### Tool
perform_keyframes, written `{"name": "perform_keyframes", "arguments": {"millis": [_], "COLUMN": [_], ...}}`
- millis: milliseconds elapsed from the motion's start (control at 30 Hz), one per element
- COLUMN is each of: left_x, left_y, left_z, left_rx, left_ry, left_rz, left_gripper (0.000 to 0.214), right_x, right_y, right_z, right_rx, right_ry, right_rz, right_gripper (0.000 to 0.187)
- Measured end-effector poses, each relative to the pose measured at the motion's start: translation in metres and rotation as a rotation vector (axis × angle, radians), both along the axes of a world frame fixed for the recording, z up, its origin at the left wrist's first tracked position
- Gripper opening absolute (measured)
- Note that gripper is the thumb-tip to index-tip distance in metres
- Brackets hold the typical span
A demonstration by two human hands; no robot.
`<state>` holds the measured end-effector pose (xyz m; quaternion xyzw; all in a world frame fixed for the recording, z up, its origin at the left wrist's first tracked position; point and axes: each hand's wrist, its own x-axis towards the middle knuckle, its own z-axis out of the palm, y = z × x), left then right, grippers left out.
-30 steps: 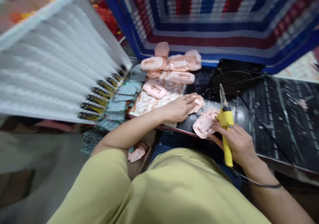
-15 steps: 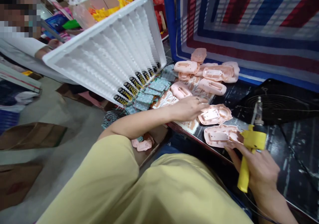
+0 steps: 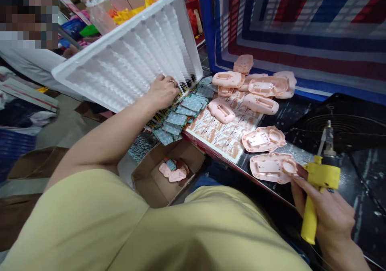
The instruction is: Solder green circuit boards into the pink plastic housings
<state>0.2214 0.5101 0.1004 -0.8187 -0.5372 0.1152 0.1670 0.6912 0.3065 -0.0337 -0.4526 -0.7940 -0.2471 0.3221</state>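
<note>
My left hand (image 3: 164,91) reaches into the lower edge of the white foam tray (image 3: 120,50), its fingers bent down over a row of black parts with yellow wires (image 3: 188,82). Its fingertips are hidden. My right hand (image 3: 328,210) is closed around a yellow soldering gun (image 3: 323,174) whose metal tip points up and away. The fingers of that hand also touch the edge of a pink plastic shell (image 3: 269,166) lying hollow side up at the table's front edge. A second hollow-side-up shell (image 3: 262,138) lies just behind it.
Green circuit boards (image 3: 193,104) are piled beside the tray. Several pink shells (image 3: 261,104) lie further back, before a blue crate (image 3: 208,29). A black fan-like grille (image 3: 328,120) is on the right. Below, a cardboard box (image 3: 150,182) holds pink pieces. A person (image 3: 27,58) is at upper left.
My left hand has moved left from beside the pink shells to the wired black parts in the tray. My right hand still holds the soldering gun by the front shell.
</note>
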Motion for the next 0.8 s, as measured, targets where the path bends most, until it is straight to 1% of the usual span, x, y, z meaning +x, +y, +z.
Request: {"name": "perform_keyframes", "arguments": {"millis": [33, 100, 167, 200, 233, 300, 367, 433, 500, 600, 700, 800], "left_x": [-0.003, -0.008, -0.006, -0.001, 0.007, 0.033, 0.068, 0.106, 0.141, 0.179, 0.201, 0.207], "left_y": [0.003, 0.009, 0.01, 0.008, 0.004, -0.011, -0.029, -0.049, -0.068, -0.093, -0.111, -0.12], "left_z": [-0.001, 0.0, 0.005, 0.007, 0.009, 0.01, 0.006, -0.001, -0.011, -0.025, -0.036, -0.045], "left_rx": [0.008, 0.045, 0.073, 0.056, 0.004, -0.179, -0.393, -0.602, -0.834, -1.17, -1.429, -1.584], "left_ry": [-0.126, -0.455, -0.779, -0.935, -1.084, -1.363, -1.611, -1.807, -1.927, -1.964, -1.938, -1.92], "left_rz": [0.01, 0.055, 0.095, 0.095, 0.078, 0.017, -0.017, 0.012, 0.072, 0.116, 0.096, 0.046], "left_gripper": [0.021, 0.023, 0.031, 0.035, 0.038, 0.04, 0.038, 0.037, 0.038, 0.038, 0.039, 0.04], "right_x": [0.002, 0.004, 0.003, 0.002, -0.001, -0.008, -0.017, -0.026, -0.035, -0.045, -0.051, -0.053], "right_y": [-0.001, -0.004, -0.005, -0.005, -0.005, -0.004, -0.003, -0.003, -0.004, -0.002, 0.001, 0.002], "right_z": [-0.004, -0.008, -0.005, -0.002, 0.002, 0.012, 0.021, 0.027, 0.031, 0.034, 0.035, 0.039], "right_rx": [-0.022, -0.06, -0.071, -0.065, -0.056, -0.043, -0.049, -0.074, -0.099, -0.085, -0.092, -0.158], "right_ry": [0.002, 0.03, 0.059, 0.065, 0.066, 0.069, 0.105, 0.174, 0.262, 0.369, 0.476, 0.627], "right_rz": [0.0, 0.012, 0.035, 0.046, 0.046, 0.03, -0.001, 0.01, 0.068, 0.174, 0.235, 0.265], "right_gripper": [0.057, 0.064, 0.07, 0.071, 0.071, 0.065, 0.056, 0.054, 0.057, 0.057, 0.055, 0.051]}}
